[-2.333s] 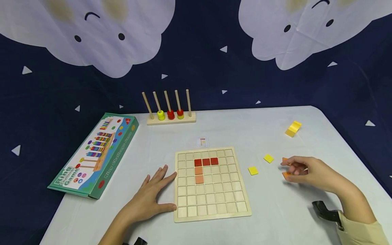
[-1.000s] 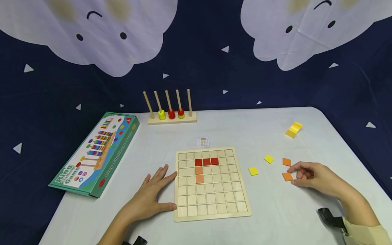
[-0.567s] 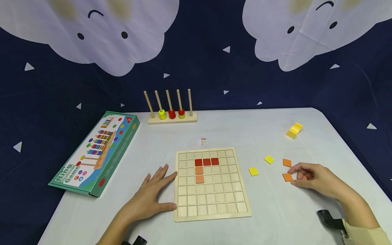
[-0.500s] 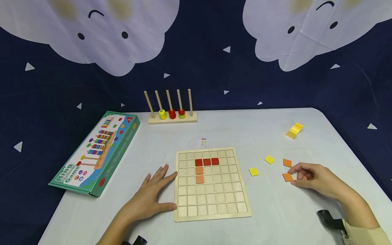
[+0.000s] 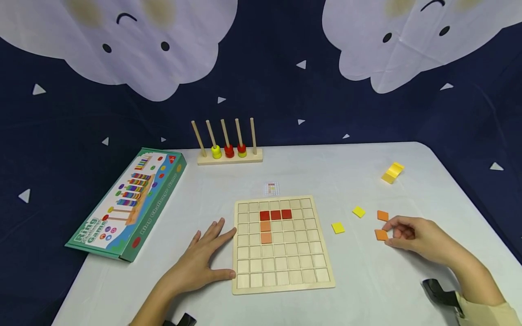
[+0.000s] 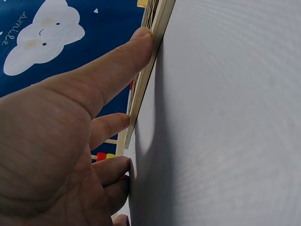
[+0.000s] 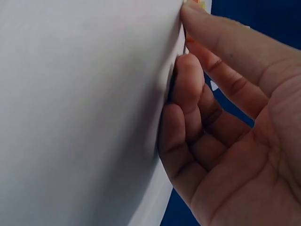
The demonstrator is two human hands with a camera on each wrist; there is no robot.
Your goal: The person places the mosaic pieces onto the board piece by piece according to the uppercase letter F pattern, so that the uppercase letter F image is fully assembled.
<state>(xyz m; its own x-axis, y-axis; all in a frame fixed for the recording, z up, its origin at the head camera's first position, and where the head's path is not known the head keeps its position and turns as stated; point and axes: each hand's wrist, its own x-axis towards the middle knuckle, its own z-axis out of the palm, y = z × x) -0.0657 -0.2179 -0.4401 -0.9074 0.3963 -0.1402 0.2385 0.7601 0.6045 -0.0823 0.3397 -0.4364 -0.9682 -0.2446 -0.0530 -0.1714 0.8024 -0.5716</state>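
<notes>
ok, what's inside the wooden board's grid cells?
Three red tiles side by side, plus two orange tiles in line on the leftmost's near side. Other cells look bare; anything under those five tiles is covered, can't be seen.

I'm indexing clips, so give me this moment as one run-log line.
left grip: touching grid board; right grip: at edge of nearer loose orange tile; board: three red tiles, two orange tiles
</notes>
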